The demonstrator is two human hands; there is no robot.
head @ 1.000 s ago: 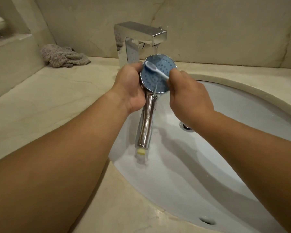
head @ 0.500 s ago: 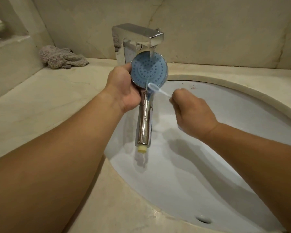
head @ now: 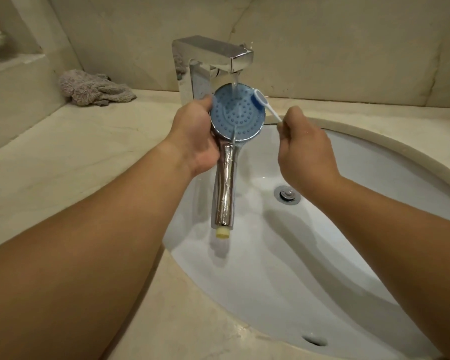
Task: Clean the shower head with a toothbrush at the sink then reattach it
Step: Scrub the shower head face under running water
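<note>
Beige stone surface [head: 63, 152] rings a white sink [head: 270, 268]. Above it, left hand [head: 192, 141] grips the shower head [head: 237, 115]; right hand [head: 304, 152] pinches a toothbrush [head: 264, 103] at its 2 o'clock rim, under the running faucet [head: 213, 54].

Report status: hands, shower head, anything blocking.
Left hand grips shower head under running faucet. Right hand holds toothbrush, bristles at face's upper right edge. Nothing in the way.
</note>
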